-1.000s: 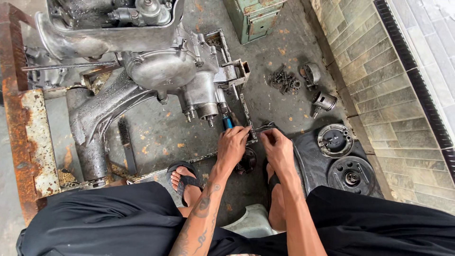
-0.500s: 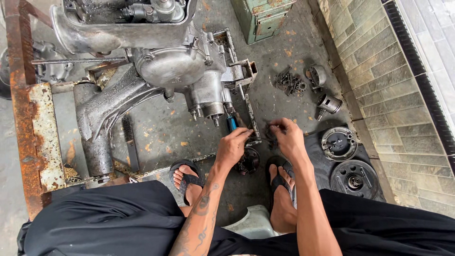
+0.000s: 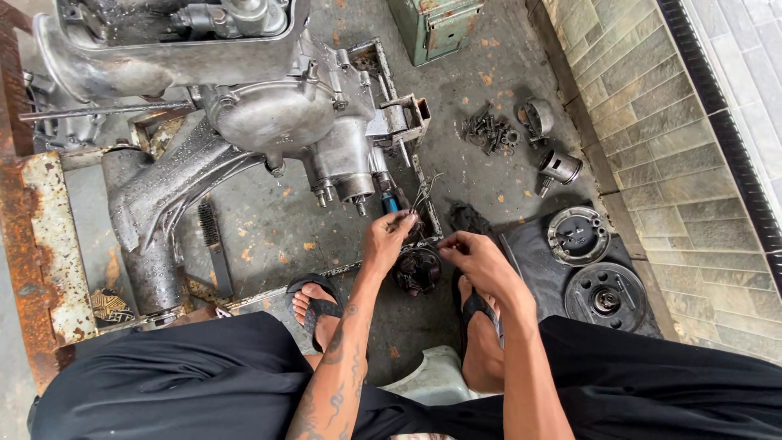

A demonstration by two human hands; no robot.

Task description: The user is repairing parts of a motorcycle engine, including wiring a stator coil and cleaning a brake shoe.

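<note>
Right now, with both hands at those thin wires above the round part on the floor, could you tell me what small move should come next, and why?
Probably keep the left hand pinching the thin wires and let the right hand ease them clear of the dark round stator-like part. The wires rise from that part toward the engine casing, and the right fingertips sit beside it, so a gentle tug seems safer than a hard pull.

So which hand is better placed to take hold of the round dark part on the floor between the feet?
Probably the right hand: it hovers beside the round dark part and seems to hold little. The left hand is busy pinching thin wires above it.
</note>
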